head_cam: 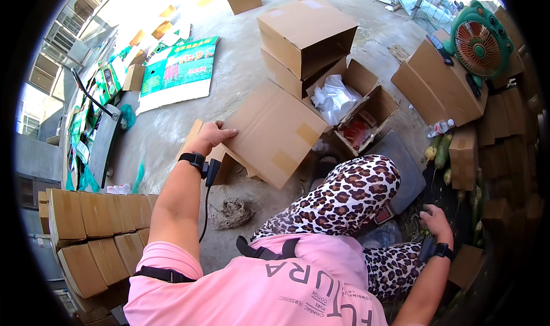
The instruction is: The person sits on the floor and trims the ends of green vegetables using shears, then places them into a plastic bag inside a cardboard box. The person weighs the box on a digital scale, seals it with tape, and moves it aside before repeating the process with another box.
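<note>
My left hand [212, 135] rests on the near left edge of a cardboard box [275, 132], thumb on the upper face and fingers over the edge. Strips of tan tape mark that box's near right part. At the right, beside my knee, my right hand [435, 219] hovers with fingers slightly curled, over dry plant bits on dark ground; nothing shows in it. Green radishes [442, 152] lie farther out, next to a taped carton [464, 162]. Past the box before me, one open carton holds clear plastic bags [335, 98] and another holds red packets [356, 132].
Stacked cartons [99, 210] stand at the left, near a flatbed hand truck [107, 141]. A green fan [481, 46] sits on a carton at the upper right, with a plastic bottle [440, 128] nearby. Coiled twine [232, 213] and a flattened printed carton [178, 74] lie on the floor.
</note>
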Action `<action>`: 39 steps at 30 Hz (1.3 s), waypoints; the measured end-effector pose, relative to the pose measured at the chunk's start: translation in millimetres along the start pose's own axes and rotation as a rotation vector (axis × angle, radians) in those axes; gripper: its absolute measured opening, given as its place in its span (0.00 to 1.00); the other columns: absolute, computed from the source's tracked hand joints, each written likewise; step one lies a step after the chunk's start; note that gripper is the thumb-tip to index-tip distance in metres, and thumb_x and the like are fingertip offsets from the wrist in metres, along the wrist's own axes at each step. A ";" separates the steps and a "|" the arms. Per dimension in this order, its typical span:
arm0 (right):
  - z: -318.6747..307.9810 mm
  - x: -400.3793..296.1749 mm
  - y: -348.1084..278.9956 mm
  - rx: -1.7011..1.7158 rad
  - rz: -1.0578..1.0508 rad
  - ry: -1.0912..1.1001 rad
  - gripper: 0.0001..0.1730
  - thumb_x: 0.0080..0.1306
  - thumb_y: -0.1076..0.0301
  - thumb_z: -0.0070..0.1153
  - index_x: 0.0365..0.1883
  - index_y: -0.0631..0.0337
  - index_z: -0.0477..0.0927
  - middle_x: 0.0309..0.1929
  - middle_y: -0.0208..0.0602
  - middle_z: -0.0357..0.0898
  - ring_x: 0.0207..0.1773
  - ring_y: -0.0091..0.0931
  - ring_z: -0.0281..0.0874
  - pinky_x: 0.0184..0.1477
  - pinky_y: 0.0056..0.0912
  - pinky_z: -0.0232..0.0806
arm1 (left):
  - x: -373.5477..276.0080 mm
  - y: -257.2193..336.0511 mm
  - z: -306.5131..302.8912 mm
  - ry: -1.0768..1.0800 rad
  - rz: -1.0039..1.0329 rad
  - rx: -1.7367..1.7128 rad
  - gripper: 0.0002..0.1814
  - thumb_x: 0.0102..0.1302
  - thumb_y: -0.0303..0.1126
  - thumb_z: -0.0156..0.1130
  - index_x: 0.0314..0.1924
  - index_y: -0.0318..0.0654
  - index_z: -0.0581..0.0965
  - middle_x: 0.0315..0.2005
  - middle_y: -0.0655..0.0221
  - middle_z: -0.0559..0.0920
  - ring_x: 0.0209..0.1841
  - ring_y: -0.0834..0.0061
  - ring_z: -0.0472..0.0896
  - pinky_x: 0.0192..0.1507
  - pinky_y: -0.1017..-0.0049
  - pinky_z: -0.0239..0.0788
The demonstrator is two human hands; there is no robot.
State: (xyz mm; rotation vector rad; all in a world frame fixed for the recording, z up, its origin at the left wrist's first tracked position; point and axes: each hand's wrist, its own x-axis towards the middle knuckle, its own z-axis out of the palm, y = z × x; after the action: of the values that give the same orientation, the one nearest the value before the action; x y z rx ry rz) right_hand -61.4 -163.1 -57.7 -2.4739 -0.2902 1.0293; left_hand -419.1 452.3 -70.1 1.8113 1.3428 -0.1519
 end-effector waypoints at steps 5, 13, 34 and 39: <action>1.8 8.2 1.0 -0.033 -0.014 -0.017 0.26 0.64 0.69 0.59 0.59 0.71 0.73 0.38 0.44 0.83 0.34 0.26 0.80 0.39 0.31 0.72 | -80.6 61.8 -28.6 -0.008 0.392 -0.288 0.17 0.63 0.29 0.65 0.48 0.24 0.77 0.39 0.63 0.83 0.39 0.79 0.80 0.43 0.77 0.73; -6.1 -23.8 -74.4 0.450 -0.285 0.262 0.23 0.68 0.67 0.55 0.58 0.70 0.75 0.45 0.39 0.82 0.39 0.23 0.80 0.42 0.25 0.71 | -182.2 177.1 38.4 0.346 1.380 0.594 0.11 0.48 0.32 0.71 0.30 0.42 0.78 0.25 0.70 0.76 0.40 0.65 0.77 0.64 0.54 0.58; -5.8 17.6 19.7 0.018 0.124 0.619 0.19 0.63 0.59 0.56 0.44 0.67 0.81 0.42 0.57 0.82 0.49 0.50 0.79 0.51 0.46 0.69 | 32.3 180.9 212.0 0.296 0.842 -0.202 0.16 0.62 0.22 0.58 0.51 0.34 0.76 0.49 0.58 0.78 0.51 0.60 0.77 0.54 0.68 0.69; 11.3 37.9 27.6 0.236 0.128 0.474 0.19 0.66 0.62 0.56 0.50 0.66 0.78 0.46 0.53 0.82 0.52 0.44 0.80 0.54 0.41 0.68 | 109.5 123.4 222.4 0.313 0.401 -0.283 0.14 0.62 0.27 0.57 0.48 0.30 0.78 0.47 0.55 0.78 0.45 0.64 0.78 0.50 0.67 0.71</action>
State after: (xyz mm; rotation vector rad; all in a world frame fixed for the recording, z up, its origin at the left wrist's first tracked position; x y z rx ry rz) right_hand -42.2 -170.4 -101.4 -2.4463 0.1332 0.4611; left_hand -188.7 372.6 -201.5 1.8651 1.1078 0.5296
